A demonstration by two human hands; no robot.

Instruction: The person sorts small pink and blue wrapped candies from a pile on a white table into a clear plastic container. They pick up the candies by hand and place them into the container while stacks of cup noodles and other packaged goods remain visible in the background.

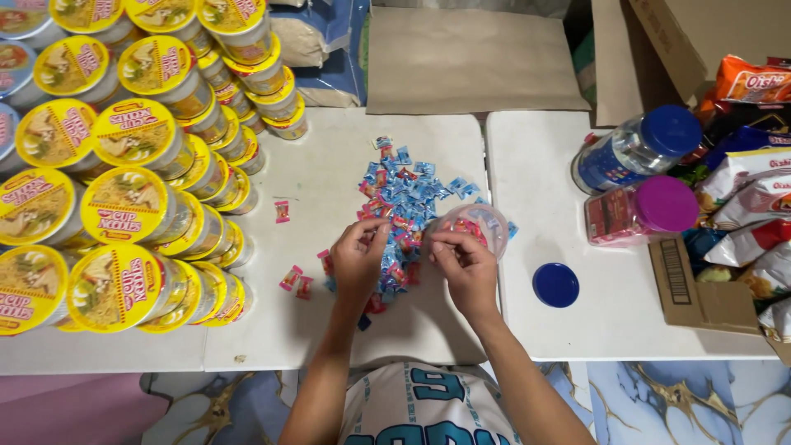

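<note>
A heap of small blue and red wrapped candies (pixel 404 194) lies on the white table (pixel 329 156) in front of me. My left hand (pixel 357 259) rests on the near edge of the heap, fingers pinched together on the candies. My right hand (pixel 463 264) is beside it, fingertips closed on a candy next to a clear plastic jar (pixel 478 224) that lies open and holds several candies. A few loose pink candies (pixel 295 280) lie left of my left hand.
Stacks of yellow-lidded cup noodles (pixel 124 189) fill the left side. A blue lid (pixel 555 284) lies on the second white table. Jars with a blue lid (pixel 634 148) and a purple lid (pixel 643 210), snack bags (pixel 750 206) and a cardboard box (pixel 700 297) sit right.
</note>
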